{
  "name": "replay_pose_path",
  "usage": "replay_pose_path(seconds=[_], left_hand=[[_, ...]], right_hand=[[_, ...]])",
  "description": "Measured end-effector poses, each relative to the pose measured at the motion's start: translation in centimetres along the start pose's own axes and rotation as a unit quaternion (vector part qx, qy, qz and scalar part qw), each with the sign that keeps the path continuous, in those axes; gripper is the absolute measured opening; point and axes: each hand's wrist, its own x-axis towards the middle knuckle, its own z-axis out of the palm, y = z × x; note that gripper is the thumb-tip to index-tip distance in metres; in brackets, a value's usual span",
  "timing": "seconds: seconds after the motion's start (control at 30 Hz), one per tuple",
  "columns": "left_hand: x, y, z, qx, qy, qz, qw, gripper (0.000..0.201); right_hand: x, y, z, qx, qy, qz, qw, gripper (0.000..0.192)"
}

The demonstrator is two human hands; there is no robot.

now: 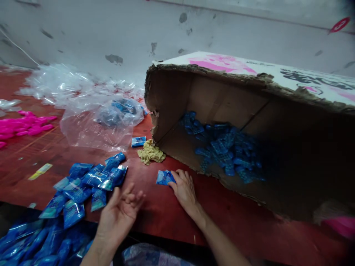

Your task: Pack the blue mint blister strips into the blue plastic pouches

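My right hand (pixel 184 188) grips the right end of a small blue printed packet (pixel 163 177), low over the red table in front of the box. Palm up and fingers loosely apart, my left hand (pixel 120 207) holds nothing. It is close to the right side of a pile of shiny blue packets (pixel 76 188). Beyond my right hand lies a crumpled yellow cloth (pixel 151 152), with a small blue box-like piece (pixel 138 142) just behind it.
A torn-edged cardboard box (pixel 169 136) on its side holds many blue pieces (pixel 224 147). Clear plastic bags (pixel 97 125), bright pink pieces (pixel 24 123) and a yellow cutter-like tool (pixel 40 171) lie to the left. More blue items (pixel 41 244) fill the lower left corner.
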Motion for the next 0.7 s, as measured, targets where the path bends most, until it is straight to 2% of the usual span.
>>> replay_pose_path(seconds=[0.1, 0.2, 0.3, 0.37, 0.43, 0.47, 0.5, 0.53, 0.57, 0.6, 0.67, 0.7], left_hand=[[-0.1, -2.9, 0.4, 0.054, -0.022, -0.093, 0.994, 0.014], [0.2, -5.0, 1.4, 0.114, -0.029, -0.090, 0.989, 0.011], [0.7, -5.8, 2.5, 0.163, -0.028, -0.049, 0.985, 0.015], [1.0, -5.7, 2.9, 0.201, -0.037, -0.019, 0.979, 0.018], [1.4, -5.2, 2.9, 0.269, -0.038, 0.066, 0.960, 0.019], [1.7, -4.8, 2.8, 0.320, -0.036, 0.139, 0.937, 0.019], [2.1, -4.2, 2.5, 0.382, -0.032, 0.227, 0.895, 0.021], [2.5, -3.5, 2.2, 0.451, -0.027, 0.318, 0.834, 0.023], [3.1, -2.8, 1.8, 0.524, -0.021, 0.396, 0.754, 0.027], [3.6, -2.0, 1.4, 0.595, -0.009, 0.447, 0.668, 0.030], [4.7, -0.5, 0.4, 0.714, 0.028, 0.480, 0.509, 0.035], [5.2, 0.0, -0.1, 0.757, 0.047, 0.477, 0.445, 0.036]], right_hand=[[0.5, -0.3, 0.9, -0.045, 0.004, -0.004, 0.999, 0.016], [0.2, -0.4, 1.2, -0.054, 0.008, -0.007, 0.998, 0.021], [0.4, -0.3, 0.9, -0.060, 0.009, -0.009, 0.998, 0.018], [0.9, -0.2, 0.8, -0.067, 0.004, -0.009, 0.998, 0.025], [1.3, 0.0, 0.7, -0.079, -0.006, -0.013, 0.997, 0.035], [1.4, 0.0, 0.7, -0.085, -0.011, -0.016, 0.996, 0.036], [1.3, 0.1, 0.6, -0.090, -0.015, -0.020, 0.996, 0.034], [1.2, 0.1, 0.6, -0.095, -0.019, -0.024, 0.995, 0.032], [0.9, 0.1, 0.5, -0.100, -0.021, -0.026, 0.994, 0.031], [0.7, 0.1, 0.3, -0.109, -0.024, -0.025, 0.993, 0.031], [0.5, -0.3, -0.1, -0.126, -0.031, -0.021, 0.991, 0.027], [0.7, -0.8, -0.3, -0.129, -0.032, -0.019, 0.991, 0.024]])
